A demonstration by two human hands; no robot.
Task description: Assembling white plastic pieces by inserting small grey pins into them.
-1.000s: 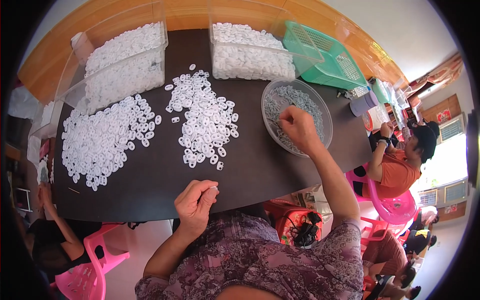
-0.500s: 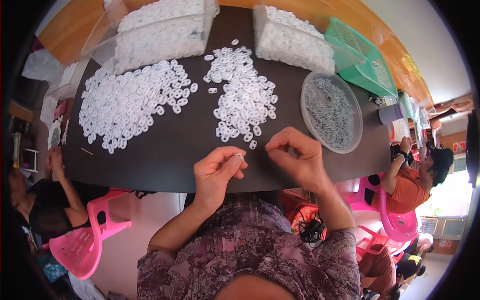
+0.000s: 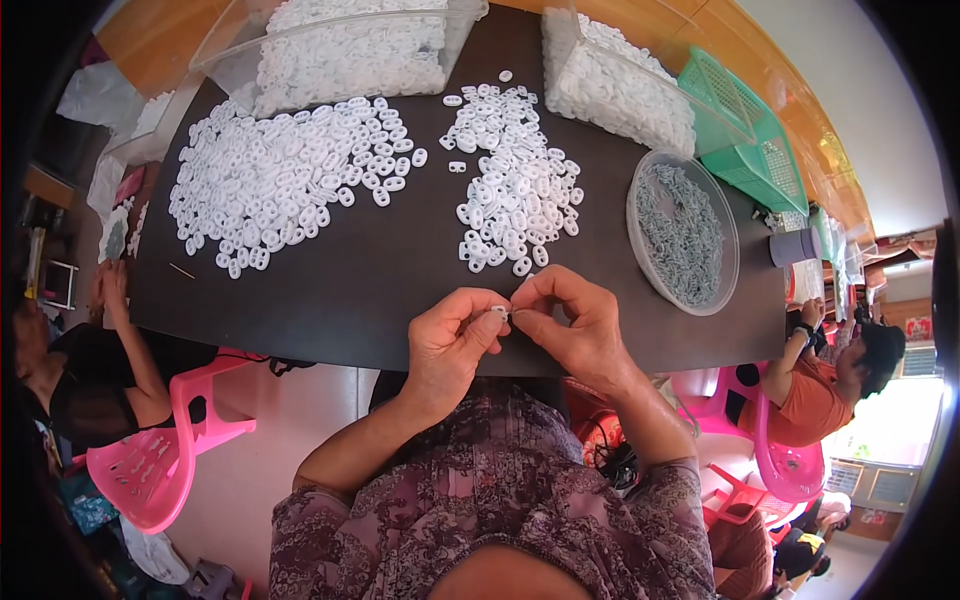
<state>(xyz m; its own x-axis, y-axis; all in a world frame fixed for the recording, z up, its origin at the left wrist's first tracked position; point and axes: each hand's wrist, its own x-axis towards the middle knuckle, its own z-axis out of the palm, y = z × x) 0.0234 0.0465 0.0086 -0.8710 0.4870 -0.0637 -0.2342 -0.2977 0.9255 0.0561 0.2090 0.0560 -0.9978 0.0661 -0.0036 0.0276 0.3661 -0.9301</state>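
Note:
Near the table's front edge, my left hand [image 3: 448, 340] pinches a small white plastic piece [image 3: 500, 312] with holes between thumb and forefinger. My right hand [image 3: 582, 325] is closed in a pinch right beside it, fingertips meeting the piece. Whatever sits between those right fingertips is too small to make out. Just beyond my hands lies a pile of white two-hole oval pieces [image 3: 520, 195]. A wider pile of the same pieces [image 3: 280, 180] spreads to the left. On the right, a round clear tub [image 3: 702, 309] holds many small grey metal pieces [image 3: 682, 235] that look like screws.
Two clear bins [image 3: 225, 65] [image 3: 560, 50] full of white pieces stand at the back. A green basket [image 3: 770, 150] and a grey-purple cup [image 3: 794, 248] are at the right. A thin stick [image 3: 182, 271] lies at left. People sit at both sides, by pink chairs [image 3: 185, 440].
My right hand has moved in to meet the left, and its fingertips now touch the white piece. The left hand keeps its pinch. The whole view has shifted slightly.

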